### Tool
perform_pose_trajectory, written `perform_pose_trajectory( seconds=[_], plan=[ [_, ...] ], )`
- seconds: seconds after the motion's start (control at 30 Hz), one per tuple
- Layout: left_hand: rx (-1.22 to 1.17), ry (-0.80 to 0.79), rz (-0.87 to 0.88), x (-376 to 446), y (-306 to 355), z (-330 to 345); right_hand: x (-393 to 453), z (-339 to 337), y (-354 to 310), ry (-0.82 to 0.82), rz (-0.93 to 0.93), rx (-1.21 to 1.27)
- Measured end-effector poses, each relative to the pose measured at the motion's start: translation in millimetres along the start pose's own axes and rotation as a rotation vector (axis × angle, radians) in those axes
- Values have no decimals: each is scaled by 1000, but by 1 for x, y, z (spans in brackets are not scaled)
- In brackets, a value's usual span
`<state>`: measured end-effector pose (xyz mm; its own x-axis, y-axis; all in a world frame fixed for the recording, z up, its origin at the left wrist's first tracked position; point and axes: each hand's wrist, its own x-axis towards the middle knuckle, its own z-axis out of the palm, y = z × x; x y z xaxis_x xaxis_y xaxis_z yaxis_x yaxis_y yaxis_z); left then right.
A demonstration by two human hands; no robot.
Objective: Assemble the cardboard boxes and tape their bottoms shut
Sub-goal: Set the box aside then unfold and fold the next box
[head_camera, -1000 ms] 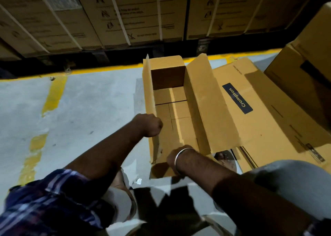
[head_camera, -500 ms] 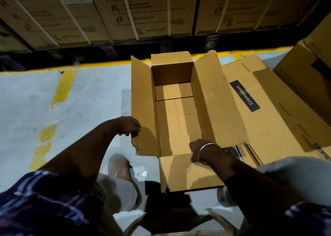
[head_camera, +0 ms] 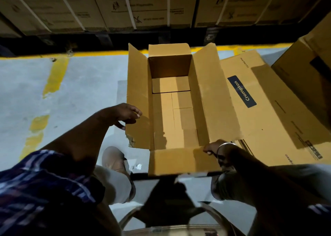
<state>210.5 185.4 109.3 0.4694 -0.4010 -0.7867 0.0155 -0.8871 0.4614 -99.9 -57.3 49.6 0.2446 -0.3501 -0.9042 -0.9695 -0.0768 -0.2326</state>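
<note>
Fingers [head_camera: 207, 149] on our right hand [head_camera: 217, 148] are pinching the near flap of the open cardboard box [head_camera: 172, 110] standing on the floor [head_camera: 80, 92]; left hand [head_camera: 126, 114] is hovering loose beside the left flap. Looks light and bendy, so we're probably gripping near the folds.

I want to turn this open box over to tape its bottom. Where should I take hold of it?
Grip the open box by its two long side walls, one hand from each side, below the flaps. The long flaps splay outward and would bend; the walls stand upright and parallel, so they look the firmer hold.
</note>
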Motion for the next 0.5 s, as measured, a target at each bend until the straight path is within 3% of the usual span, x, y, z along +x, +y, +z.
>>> perform_pose_trajectory(
  seconds=[0.1, 0.17, 0.27, 0.33, 0.4, 0.43, 0.5],
  plan=[
    [52, 26, 47, 1, -3, 6, -12, -17, -10, -48, 86, 557],
    [138, 41, 54, 0, -1, 10, -10, -26, -18, -59, 50, 936],
    [238, 83, 48, -1, 5, 15, -14, -28, -35, 27, -107, 1106],
    [288, 35, 29, -1, 2, 16, -16, -16, -44, 158, -231, 883],
    [357, -42, 12, -5, -5, 15, -11, 0, -42, 259, -365, 303],
    [386, -75, 6, -8, -9, 14, -9, 9, -40, 239, -421, 58],
    [428, -116, -13, -12, -18, 12, -6, 25, -36, 137, -437, -209]
  ],
)
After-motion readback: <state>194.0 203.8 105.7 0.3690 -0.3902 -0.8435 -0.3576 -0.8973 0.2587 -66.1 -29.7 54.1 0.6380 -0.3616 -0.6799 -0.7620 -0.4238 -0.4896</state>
